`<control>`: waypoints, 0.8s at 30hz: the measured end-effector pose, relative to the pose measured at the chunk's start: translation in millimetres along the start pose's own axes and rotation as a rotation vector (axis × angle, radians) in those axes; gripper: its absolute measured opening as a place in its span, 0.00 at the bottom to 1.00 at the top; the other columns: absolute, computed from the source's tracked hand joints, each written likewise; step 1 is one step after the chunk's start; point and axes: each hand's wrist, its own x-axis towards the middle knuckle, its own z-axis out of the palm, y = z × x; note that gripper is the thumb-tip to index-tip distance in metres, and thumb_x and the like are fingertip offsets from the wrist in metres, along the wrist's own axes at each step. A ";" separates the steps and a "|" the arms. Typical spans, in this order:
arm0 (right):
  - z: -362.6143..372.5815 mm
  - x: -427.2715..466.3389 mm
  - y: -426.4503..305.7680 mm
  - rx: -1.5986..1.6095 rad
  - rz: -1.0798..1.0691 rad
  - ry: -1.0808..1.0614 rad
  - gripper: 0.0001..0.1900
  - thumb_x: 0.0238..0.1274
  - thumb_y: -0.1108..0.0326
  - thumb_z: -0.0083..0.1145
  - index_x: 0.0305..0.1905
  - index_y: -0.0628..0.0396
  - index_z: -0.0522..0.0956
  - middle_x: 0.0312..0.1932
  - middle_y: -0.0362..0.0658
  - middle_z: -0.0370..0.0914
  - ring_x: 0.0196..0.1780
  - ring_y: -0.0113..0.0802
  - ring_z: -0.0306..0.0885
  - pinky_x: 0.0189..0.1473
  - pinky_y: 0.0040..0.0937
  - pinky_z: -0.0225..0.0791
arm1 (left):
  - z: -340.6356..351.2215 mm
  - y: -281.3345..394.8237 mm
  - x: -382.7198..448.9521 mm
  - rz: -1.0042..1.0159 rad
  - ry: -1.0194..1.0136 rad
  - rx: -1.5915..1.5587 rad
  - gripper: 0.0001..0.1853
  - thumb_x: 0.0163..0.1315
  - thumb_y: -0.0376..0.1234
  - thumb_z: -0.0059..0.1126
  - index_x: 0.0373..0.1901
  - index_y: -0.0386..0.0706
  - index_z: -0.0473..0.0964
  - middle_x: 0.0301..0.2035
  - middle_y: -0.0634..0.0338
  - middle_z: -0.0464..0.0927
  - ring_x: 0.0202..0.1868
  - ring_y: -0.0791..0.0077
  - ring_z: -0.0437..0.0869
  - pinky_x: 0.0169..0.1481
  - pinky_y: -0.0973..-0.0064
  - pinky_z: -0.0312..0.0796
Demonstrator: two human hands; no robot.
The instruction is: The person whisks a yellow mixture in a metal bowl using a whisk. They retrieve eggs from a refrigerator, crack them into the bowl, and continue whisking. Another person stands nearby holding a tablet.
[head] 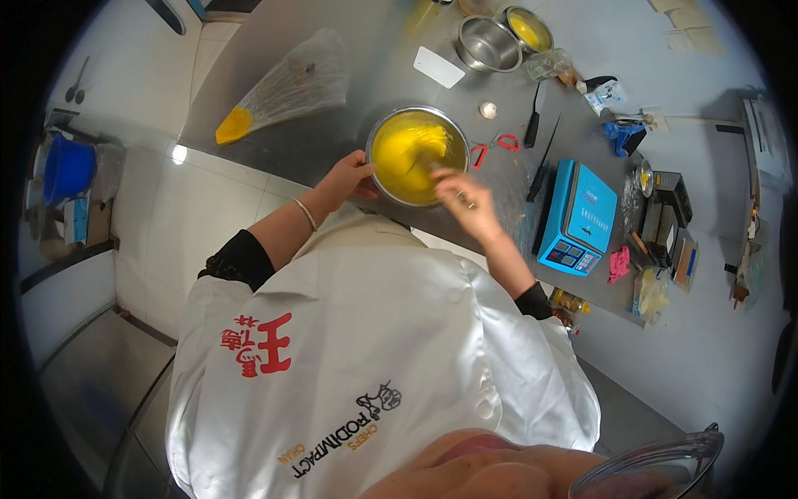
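A round metal mixing bowl (pixel 461 134) with bright yellow cream or batter (pixel 399 146) in it stands at the front edge of the steel worktop. My left hand (pixel 349 179) grips its rim at the left, thumb at the lip. At the bowl's right side my right hand (pixel 464 203) is closed around the handle of a utensil (pixel 427 161); its head is blurred and partly sunk in the yellow mixture, so its kind cannot be told. Red-handled scissors (pixel 494 148) lie just right of the bowl, and an eggshell piece (pixel 488 110) lies beyond them.
A clear piping bag (pixel 293 84) with yellow filling in its tip lies left on the worktop (pixel 368 56). Behind are an empty steel bowl (pixel 489 45), another bowl (pixel 547 37) holding yellow mixture, and a white card (pixel 439 67). Knives (pixel 543 159) and a blue scale (pixel 580 218) are on the right.
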 end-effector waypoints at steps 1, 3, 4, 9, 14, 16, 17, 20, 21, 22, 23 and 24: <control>5.5 1.3 -11.9 -0.039 -0.084 -0.127 0.04 0.61 0.76 0.62 0.40 0.59 0.82 0.45 0.44 0.84 0.47 0.30 0.81 0.49 0.26 0.73 | 0.0 -0.9 0.9 0.004 0.011 0.005 0.06 0.72 0.34 0.49 0.37 0.43 0.66 0.34 0.55 0.79 0.35 0.66 0.86 0.37 0.70 0.83; -9.9 1.9 -15.1 0.143 0.184 -0.112 0.04 0.62 0.75 0.61 0.40 0.59 0.81 0.45 0.42 0.84 0.49 0.29 0.81 0.50 0.27 0.72 | -4.5 -0.7 2.5 0.014 0.021 0.022 0.06 0.72 0.34 0.49 0.38 0.42 0.66 0.34 0.55 0.79 0.35 0.66 0.86 0.37 0.70 0.83; -25.2 2.7 -4.6 0.244 0.380 0.003 0.04 0.62 0.75 0.62 0.40 0.59 0.81 0.45 0.41 0.84 0.50 0.28 0.80 0.51 0.27 0.72 | -5.9 -0.5 -0.6 0.016 0.021 0.029 0.07 0.72 0.35 0.49 0.37 0.43 0.66 0.34 0.55 0.79 0.35 0.66 0.86 0.37 0.71 0.82; 8.2 28.8 13.7 -0.041 -0.140 0.096 0.06 0.64 0.74 0.61 0.42 0.65 0.80 0.40 0.44 0.84 0.36 0.26 0.81 0.39 0.22 0.73 | 2.8 8.9 1.7 -0.002 -0.021 0.038 0.08 0.71 0.36 0.51 0.37 0.43 0.67 0.34 0.57 0.78 0.33 0.69 0.85 0.36 0.73 0.82; -36.5 37.0 -14.0 0.178 0.509 0.111 0.09 0.68 0.70 0.55 0.39 0.64 0.82 0.35 0.44 0.85 0.25 0.25 0.80 0.25 0.21 0.74 | -16.5 -2.9 5.2 0.049 0.005 0.098 0.09 0.70 0.39 0.53 0.40 0.44 0.69 0.33 0.59 0.78 0.32 0.76 0.83 0.36 0.77 0.80; -26.4 37.2 6.3 0.086 0.347 0.259 0.06 0.66 0.69 0.60 0.39 0.61 0.82 0.36 0.43 0.85 0.31 0.27 0.81 0.33 0.24 0.74 | -9.2 1.5 0.0 0.059 -0.023 0.112 0.13 0.69 0.42 0.56 0.44 0.43 0.70 0.33 0.60 0.78 0.31 0.77 0.83 0.35 0.79 0.80; -5.8 36.0 21.0 0.027 0.158 0.259 0.05 0.65 0.70 0.61 0.39 0.60 0.83 0.37 0.42 0.85 0.33 0.28 0.81 0.36 0.25 0.74 | -2.4 15.5 -7.5 0.108 -0.097 0.118 0.15 0.67 0.44 0.58 0.43 0.41 0.74 0.32 0.61 0.79 0.30 0.77 0.83 0.34 0.79 0.79; 27.9 16.6 2.5 -0.088 -0.182 -0.115 0.04 0.62 0.73 0.64 0.40 0.59 0.83 0.39 0.42 0.84 0.42 0.29 0.81 0.43 0.27 0.74 | -10.3 -3.7 11.0 0.150 -0.162 0.000 0.13 0.66 0.42 0.60 0.37 0.40 0.77 0.30 0.59 0.81 0.31 0.73 0.84 0.36 0.73 0.81; 14.9 9.3 -12.6 0.020 0.129 -0.146 0.03 0.64 0.72 0.63 0.39 0.59 0.83 0.38 0.43 0.84 0.37 0.26 0.81 0.39 0.26 0.75 | -9.6 -17.5 19.5 0.165 -0.037 -0.025 0.12 0.67 0.40 0.59 0.39 0.39 0.74 0.29 0.59 0.80 0.31 0.71 0.84 0.36 0.71 0.82; 1.1 11.6 -31.6 0.113 0.506 -0.020 0.04 0.66 0.71 0.61 0.38 0.59 0.83 0.36 0.44 0.84 0.31 0.25 0.80 0.33 0.23 0.75 | -12.5 -20.6 23.2 0.122 -0.009 0.007 0.11 0.67 0.38 0.57 0.39 0.41 0.70 0.29 0.58 0.79 0.30 0.70 0.85 0.35 0.70 0.82; -18.8 12.9 -20.5 0.160 0.473 0.064 0.07 0.68 0.69 0.58 0.37 0.60 0.83 0.34 0.44 0.84 0.26 0.23 0.77 0.28 0.20 0.73 | -11.1 -21.5 17.5 0.115 -0.007 0.015 0.10 0.68 0.38 0.56 0.38 0.41 0.69 0.28 0.57 0.79 0.28 0.69 0.85 0.34 0.70 0.82; -27.7 19.4 -7.6 0.118 0.450 0.162 0.06 0.68 0.69 0.58 0.38 0.59 0.83 0.36 0.44 0.84 0.28 0.23 0.78 0.29 0.21 0.73 | -12.0 -17.7 15.1 0.104 -0.031 0.040 0.10 0.68 0.37 0.55 0.37 0.41 0.69 0.28 0.56 0.79 0.27 0.69 0.85 0.33 0.71 0.81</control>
